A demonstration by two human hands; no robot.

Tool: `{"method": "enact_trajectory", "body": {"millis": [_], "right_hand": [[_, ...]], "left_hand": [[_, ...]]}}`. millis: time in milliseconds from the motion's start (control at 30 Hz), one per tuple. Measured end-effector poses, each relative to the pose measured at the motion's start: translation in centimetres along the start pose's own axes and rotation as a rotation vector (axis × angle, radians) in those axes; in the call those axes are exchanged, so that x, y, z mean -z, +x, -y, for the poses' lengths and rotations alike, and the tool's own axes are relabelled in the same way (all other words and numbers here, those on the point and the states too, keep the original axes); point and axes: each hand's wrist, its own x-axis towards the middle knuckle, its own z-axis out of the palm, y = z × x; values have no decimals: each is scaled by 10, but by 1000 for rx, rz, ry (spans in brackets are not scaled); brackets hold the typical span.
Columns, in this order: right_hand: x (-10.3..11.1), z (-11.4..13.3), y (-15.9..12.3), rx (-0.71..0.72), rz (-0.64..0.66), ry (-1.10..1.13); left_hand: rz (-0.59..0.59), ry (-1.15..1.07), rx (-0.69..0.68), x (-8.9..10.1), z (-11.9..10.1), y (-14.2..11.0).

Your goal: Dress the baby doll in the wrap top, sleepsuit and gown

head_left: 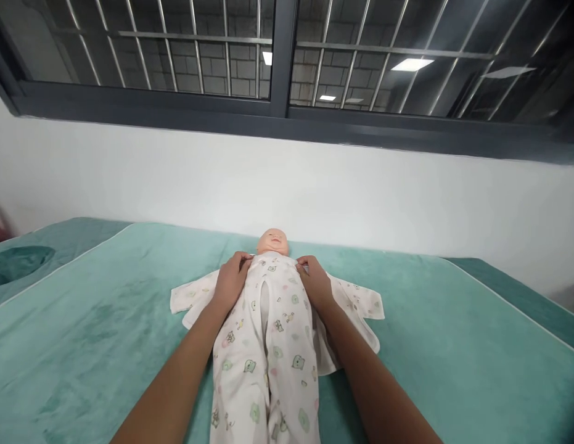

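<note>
A baby doll lies on its back with its head toward the wall. White baby trousers with small green animal prints cover its body from the neck down. Beneath them a matching baby shirt is spread with both sleeves out. My left hand grips the waistband at its left corner, thumb and fingers pinched together. At the opposite corner my right hand holds the waistband the same way. The doll's arms and legs are hidden under the cloth.
A green padded table cover with pale piping lies under everything. On its left is a dark oval opening. A white wall rises behind, below a dark-framed window with metal bars.
</note>
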Motion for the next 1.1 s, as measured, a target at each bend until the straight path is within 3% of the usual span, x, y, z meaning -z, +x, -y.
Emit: {"method": "enact_trajectory", "body": {"millis": [233,367,500,667,967,1100], "right_hand": [[11,5,-5,78,56,145],[20,6,-2,179,182,188],[24,4,3,200,288,171],[13,0,5,188,198,68],[1,3,8,6,13,2],[1,1,5,37,46,58]], "left_hand": [[64,14,-75,5,6,-4],[96,96,-90,15,6,-5],[201,112,-48,25,1,-4],[220,123,5,25,-6,-4],[-53,363,13,5,4,3],[-6,368,-151,6,11,0]]}}
